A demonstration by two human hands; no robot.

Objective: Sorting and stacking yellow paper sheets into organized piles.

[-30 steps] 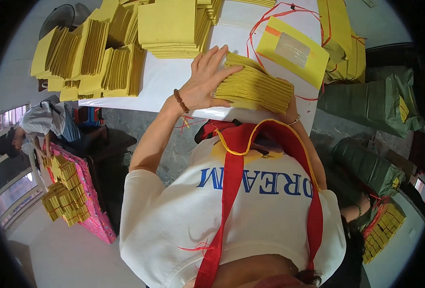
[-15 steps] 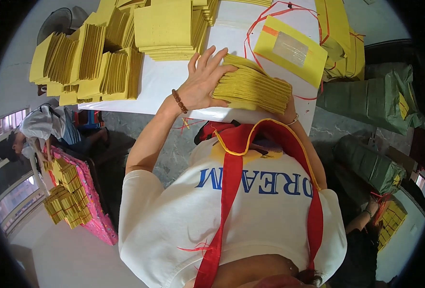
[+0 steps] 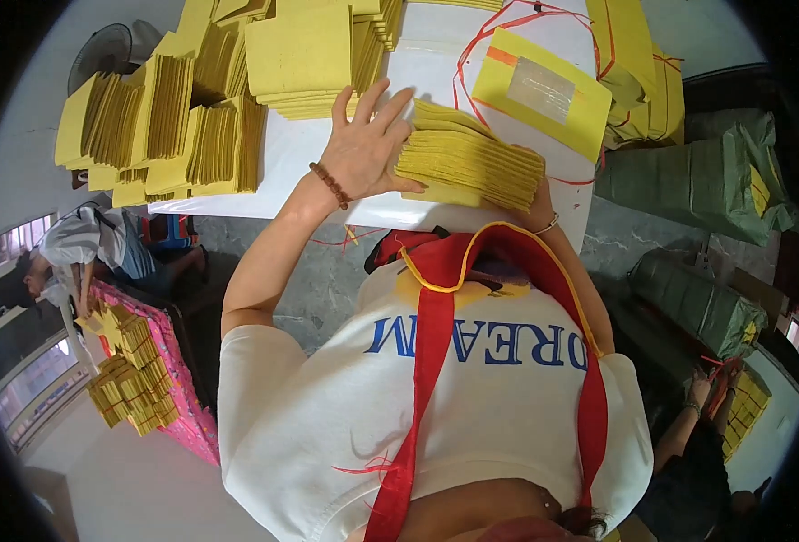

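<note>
A thick stack of yellow padded envelopes [image 3: 472, 163] sits at the table's near edge, its layered edges facing up at me. At its left end my left hand [image 3: 368, 140] is spread, fingers apart and pointing away from me, the thumb close to the stack's lower left corner. My right hand [image 3: 538, 210] is against the right end of the stack, and its fingers are hidden by the envelopes. A single yellow envelope [image 3: 589, 122] with a clear window lies flat beyond the stack, beside a loop of red strap [image 3: 461, 68].
More yellow envelope stacks [image 3: 300, 54] fill the table's left and far side. Strapped bundles [image 3: 639, 54] stand at the far right, near green wrapped sacks [image 3: 688, 185]. One co-worker [image 3: 88, 239] bends over a pink-covered table [image 3: 187, 397]; another's hands [image 3: 702, 388] work at lower right.
My left hand has drawn slightly left, and its fingers have come off the top of the stack. The co-worker's hands at lower right have shifted on a yellow bundle.
</note>
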